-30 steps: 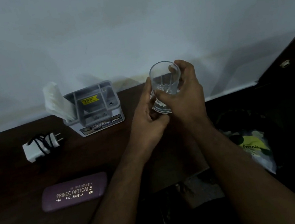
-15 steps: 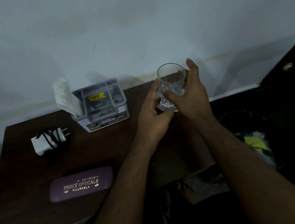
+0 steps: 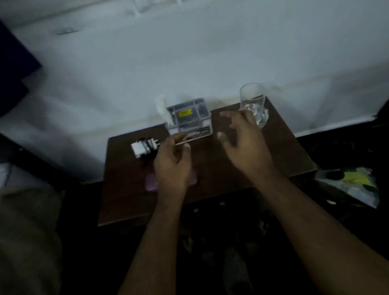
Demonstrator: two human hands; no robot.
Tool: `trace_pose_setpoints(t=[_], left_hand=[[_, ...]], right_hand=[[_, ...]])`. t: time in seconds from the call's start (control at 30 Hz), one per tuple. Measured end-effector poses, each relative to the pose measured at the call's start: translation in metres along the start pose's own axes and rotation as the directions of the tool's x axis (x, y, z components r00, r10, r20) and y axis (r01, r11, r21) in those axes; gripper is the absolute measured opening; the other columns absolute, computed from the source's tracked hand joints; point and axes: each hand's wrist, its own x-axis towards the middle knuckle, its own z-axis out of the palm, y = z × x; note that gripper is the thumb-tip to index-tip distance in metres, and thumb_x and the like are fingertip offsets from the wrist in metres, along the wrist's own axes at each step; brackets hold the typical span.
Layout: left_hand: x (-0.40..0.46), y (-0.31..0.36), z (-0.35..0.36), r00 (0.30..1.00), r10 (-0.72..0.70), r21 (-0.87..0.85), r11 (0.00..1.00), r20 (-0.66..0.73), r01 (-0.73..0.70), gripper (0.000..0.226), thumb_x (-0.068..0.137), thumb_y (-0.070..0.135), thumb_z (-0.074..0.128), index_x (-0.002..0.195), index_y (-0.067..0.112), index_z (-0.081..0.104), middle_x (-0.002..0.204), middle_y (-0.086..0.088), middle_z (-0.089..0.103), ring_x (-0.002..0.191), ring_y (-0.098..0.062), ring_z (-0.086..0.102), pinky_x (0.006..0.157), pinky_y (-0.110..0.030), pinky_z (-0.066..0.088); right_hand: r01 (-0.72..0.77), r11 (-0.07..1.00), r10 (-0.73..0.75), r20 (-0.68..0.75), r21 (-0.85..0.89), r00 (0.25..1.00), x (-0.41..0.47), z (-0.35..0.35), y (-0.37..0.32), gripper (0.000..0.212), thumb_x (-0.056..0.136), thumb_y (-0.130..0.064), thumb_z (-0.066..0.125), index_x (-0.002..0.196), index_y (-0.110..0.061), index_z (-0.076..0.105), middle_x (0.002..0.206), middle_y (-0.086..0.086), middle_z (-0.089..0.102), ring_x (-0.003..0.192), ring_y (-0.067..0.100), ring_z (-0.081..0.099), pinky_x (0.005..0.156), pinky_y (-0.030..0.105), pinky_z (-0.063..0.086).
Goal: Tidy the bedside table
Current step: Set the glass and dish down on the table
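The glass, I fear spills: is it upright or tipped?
Upright: the glass stands rim-up on the table's far right corner, neither hand holding it.

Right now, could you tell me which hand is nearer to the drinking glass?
The right hand; its fingers reach just left of the glass without holding it. The left hand is farther left, in front of the grey organizer.

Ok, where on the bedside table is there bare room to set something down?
Bare wood shows on the table's right front, below the glass, and along the front left edge beneath the charger. The back is crowded: charger, grey organizer, glass. The purple case lies under the left hand.
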Motion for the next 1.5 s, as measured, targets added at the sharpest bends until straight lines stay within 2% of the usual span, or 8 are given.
trace_pose_setpoints(t=[0.1, 0.27, 0.33, 0.57, 0.77, 1.0, 1.37, 1.5], left_hand=[[-0.026, -0.001, -0.041, 0.999, -0.045, 0.086, 0.995, 0.008, 0.044, 0.032, 0.099, 0.006, 0.064, 0.13, 0.005, 0.066, 0.123, -0.006, 0.071, 0.107, -0.012, 0.066, 0.09, -0.01, 0.051], [-0.055, -0.047, -0.064, 0.983, -0.18, 0.239, 0.954, -0.02, 0.179, 0.04, 0.096, 0.014, 0.07, 0.134, 0.005, 0.063, 0.131, -0.017, 0.066, 0.123, -0.033, 0.062, 0.105, -0.035, 0.048], [-0.038, -0.054, -0.058, 0.962, -0.263, 0.275, 0.922, -0.072, 0.273, 0.048, 0.097, 0.026, 0.069, 0.14, 0.006, 0.059, 0.137, -0.02, 0.062, 0.128, -0.036, 0.058, 0.107, -0.036, 0.045], [-0.005, -0.067, -0.029, 0.889, -0.457, 0.185, 0.871, -0.033, 0.454, 0.033, 0.098, 0.031, 0.064, 0.122, 0.008, 0.07, 0.129, -0.018, 0.065, 0.12, -0.034, 0.062, 0.104, -0.036, 0.048], [0.002, -0.068, 0.002, 0.926, -0.368, 0.238, 0.909, 0.081, 0.341, 0.035, 0.093, 0.023, 0.069, 0.125, 0.008, 0.071, 0.13, -0.015, 0.059, 0.122, -0.029, 0.058, 0.099, -0.021, 0.038], [0.002, -0.063, 0.026, 0.945, -0.296, 0.435, 0.876, 0.142, 0.209, 0.059, 0.096, 0.05, 0.062, 0.144, 0.019, 0.051, 0.152, -0.013, 0.041, 0.145, -0.035, 0.032, 0.116, -0.051, 0.029], [0.003, -0.066, 0.02, 0.939, -0.288, 0.295, 0.929, 0.19, 0.226, 0.054, 0.099, 0.045, 0.063, 0.141, 0.012, 0.054, 0.152, -0.016, 0.044, 0.139, -0.033, 0.048, 0.118, -0.052, 0.037], [0.001, -0.061, 0.013, 0.971, -0.206, 0.322, 0.934, 0.124, 0.157, 0.063, 0.1, 0.045, 0.061, 0.15, 0.011, 0.045, 0.161, -0.018, 0.035, 0.146, -0.034, 0.041, 0.12, -0.054, 0.033]], right_hand=[[0.008, 1.0, -0.005, 0.211, -0.011, 0.978, -0.02, 0.005, -0.032, 0.046, 0.091, -0.018, 0.071, 0.135, -0.013, 0.058, 0.129, 0.011, 0.048, 0.119, 0.03, 0.059, 0.106, 0.042, 0.048], [-0.055, 0.993, 0.09, 0.364, -0.104, 0.927, -0.046, 0.035, -0.037, 0.048, 0.092, -0.024, 0.071, 0.136, -0.015, 0.055, 0.133, 0.01, 0.046, 0.121, 0.032, 0.058, 0.104, 0.045, 0.049], [-0.095, 0.952, 0.233, 0.486, -0.291, 0.843, -0.043, 0.053, -0.03, 0.061, 0.089, -0.032, 0.074, 0.14, -0.012, 0.046, 0.137, 0.017, 0.042, 0.124, 0.039, 0.053, 0.104, 0.044, 0.048], [-0.267, 0.907, 0.413, 0.562, -0.325, 0.717, -0.02, 0.091, -0.018, 0.065, 0.086, -0.033, 0.078, 0.135, -0.005, 0.046, 0.138, 0.023, 0.05, 0.123, 0.038, 0.056, 0.101, 0.037, 0.049], [-0.278, 0.902, 0.409, 0.446, -0.331, 0.796, -0.003, 0.09, 0.004, 0.056, 0.091, -0.02, 0.07, 0.139, -0.009, 0.046, 0.138, 0.023, 0.042, 0.12, 0.044, 0.056, 0.108, 0.041, 0.046], [-0.192, 0.925, 0.326, 0.426, -0.328, 0.844, 0.02, 0.074, 0.034, 0.061, 0.091, -0.011, 0.069, 0.149, -0.02, 0.05, 0.144, 0.016, 0.053, 0.131, 0.029, 0.05, 0.113, 0.026, 0.033], [-0.148, 0.924, 0.315, 0.481, -0.354, 0.818, 0.019, 0.07, 0.036, 0.073, 0.089, -0.013, 0.073, 0.154, -0.021, 0.041, 0.146, 0.02, 0.042, 0.131, 0.036, 0.05, 0.116, 0.031, 0.035], [-0.158, 0.956, 0.246, 0.38, -0.248, 0.891, 0.017, 0.069, 0.025, 0.066, 0.09, -0.027, 0.073, 0.149, -0.018, 0.044, 0.145, 0.018, 0.039, 0.132, 0.038, 0.048, 0.114, 0.045, 0.041]])
